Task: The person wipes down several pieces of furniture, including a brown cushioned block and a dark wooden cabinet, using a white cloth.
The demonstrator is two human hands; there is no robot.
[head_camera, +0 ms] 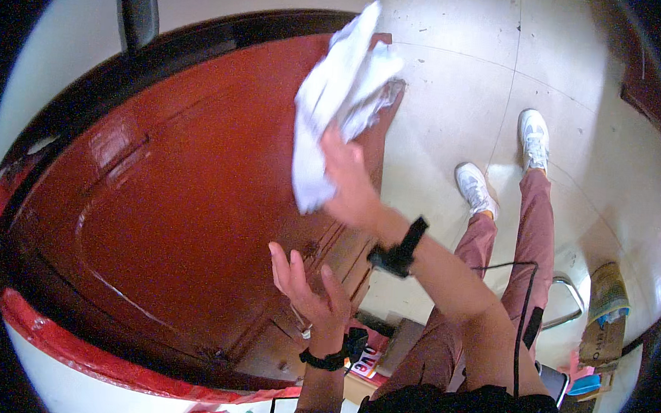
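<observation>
A crumpled white cloth (319,105) is gripped in my right hand (349,176). Both the hand and the cloth are slightly blurred. They are over the right edge of a large red-brown, glossy wooden surface (196,199) with a dark border. Whether the cloth touches the wood, I cannot tell. My left hand (311,298) holds nothing, its fingers spread above the near right part of the same surface. Each wrist has a black band, the right one (398,252) with a bulky module.
Pale tiled floor (443,83) lies to the right, under my white shoes (533,136). A curved metal leg (572,309) and a cardboard box (601,344) are at lower right. A dark post (138,11) rises behind the surface. A thin black cable (527,306) crosses my leg.
</observation>
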